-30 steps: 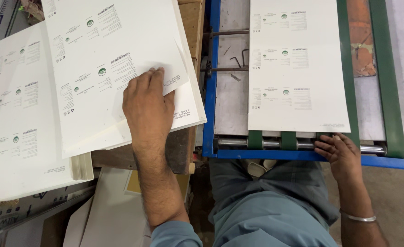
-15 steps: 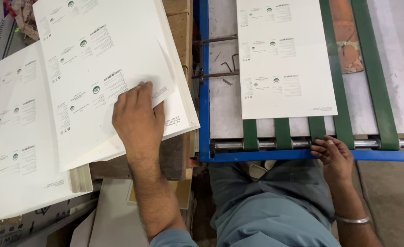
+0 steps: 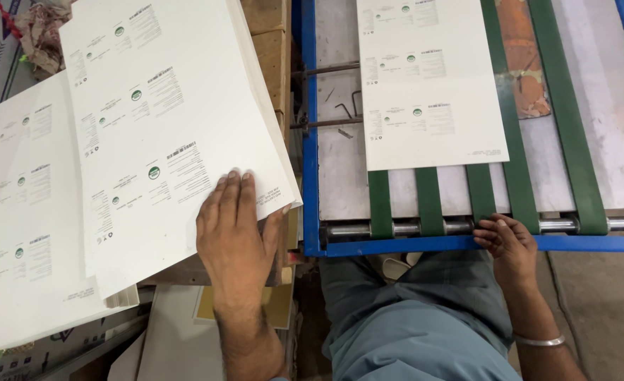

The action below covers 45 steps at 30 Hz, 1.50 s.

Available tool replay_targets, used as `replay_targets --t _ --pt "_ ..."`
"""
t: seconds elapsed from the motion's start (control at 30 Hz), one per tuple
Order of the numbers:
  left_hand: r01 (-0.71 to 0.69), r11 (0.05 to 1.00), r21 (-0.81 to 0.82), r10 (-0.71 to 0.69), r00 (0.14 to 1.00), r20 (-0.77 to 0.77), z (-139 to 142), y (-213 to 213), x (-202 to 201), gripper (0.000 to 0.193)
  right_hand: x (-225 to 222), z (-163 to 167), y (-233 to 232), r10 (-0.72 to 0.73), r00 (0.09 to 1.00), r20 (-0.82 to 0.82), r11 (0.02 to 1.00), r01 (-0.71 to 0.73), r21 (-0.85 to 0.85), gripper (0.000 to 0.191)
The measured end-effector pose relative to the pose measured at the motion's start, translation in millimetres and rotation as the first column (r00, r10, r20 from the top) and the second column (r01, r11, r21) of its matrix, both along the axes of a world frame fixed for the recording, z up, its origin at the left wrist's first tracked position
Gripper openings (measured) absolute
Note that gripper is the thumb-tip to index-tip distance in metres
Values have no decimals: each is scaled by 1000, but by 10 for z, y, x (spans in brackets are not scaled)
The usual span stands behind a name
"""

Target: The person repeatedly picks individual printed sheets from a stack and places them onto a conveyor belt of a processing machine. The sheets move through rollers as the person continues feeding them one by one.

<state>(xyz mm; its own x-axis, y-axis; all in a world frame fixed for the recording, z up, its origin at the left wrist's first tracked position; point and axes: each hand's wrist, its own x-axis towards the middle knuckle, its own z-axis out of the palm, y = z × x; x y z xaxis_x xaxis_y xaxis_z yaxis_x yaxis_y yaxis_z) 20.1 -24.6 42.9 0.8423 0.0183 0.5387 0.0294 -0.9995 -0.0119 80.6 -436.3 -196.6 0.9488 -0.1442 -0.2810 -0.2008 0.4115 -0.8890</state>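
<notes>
White sheet [image 3: 432,77] farther up belts [image 3: 428,201]

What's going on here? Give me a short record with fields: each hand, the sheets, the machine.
Left hand: flat on the top sheet of the printed stack, near its corner
Right hand: resting at the blue frame edge, by the roller
Sheet on belts: lies alone across the green belts, untouched
Second stack: farther left, partly covered

Bare forearms, thin silver bangle [image 3: 536,341] on rt wrist, blue-grey trousers [image 3: 411,321].
</notes>
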Motion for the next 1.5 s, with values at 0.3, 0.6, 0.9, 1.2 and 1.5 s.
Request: replay_targets --t 0.3,0.6,0.9,1.2,1.5 --pt "3 999 36 -2 1000 -31 53 7 -104 58 -12 -14 -3 -17 999 -34 1000 17 13 24" --pt "-79 994 74 81 996 -22 17 34 -141 56 -6 -49 -23 -7 1000 -21 1000 7 25 23" --pt "-83 996 26 85 991 -103 50 29 -210 51 -25 -41 -40 -6 1000 -21 1000 7 12 22" --pt "-36 999 34 39 996 -78 55 -27 -192 50 -20 -15 -33 -3 1000 -15 1000 3 12 23" --pt "-53 997 48 55 998 -41 -14 0 -220 45 -19 22 -18 4 1000 -3 1000 -4 10 23"
